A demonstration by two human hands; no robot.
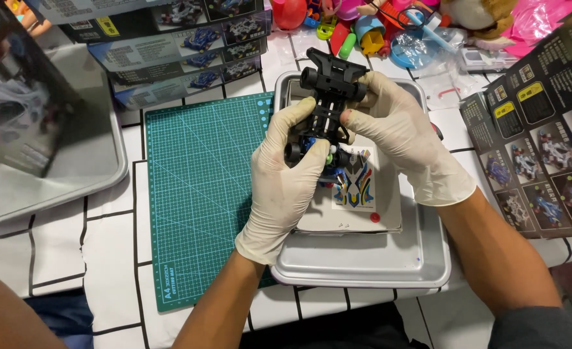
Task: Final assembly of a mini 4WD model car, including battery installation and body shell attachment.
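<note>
**Small black plastic car chassis, held over a metal tray**

White surface [60,242] with black grid lines carries everything listed.

1. Black plastic model-car chassis [328,97], with black wheels and small blue and green parts at its near end; held above the tray, lengthwise away from the person. Wheels are on; no body shell is fitted.
2. Left hand [286,184], in a cream rubber glove; fingers wrapped around the chassis's near end.
3. Right hand [399,139], same glove; fingers pinching the chassis's right side, thumb on its middle.
4. Sheet of blue, yellow and red stickers [357,184], under the hands, apparently unused, lying on a white flat box [363,216].
5. Shallow rectangular grey metal tray [363,268], holding the box.
6. Green gridded cutting mat [202,187], left of the tray, touching it.
7. Second grey metal tray [72,168], far left, partly out of view.
8. Stack of flat grey kit boxes [182,52] with car pictures, behind the mat.
9. Dark printed sheet [544,148] with yellow labels and car pictures, right edge.
10. Heap of colourful plastic toys [376,26], far edge.
</note>
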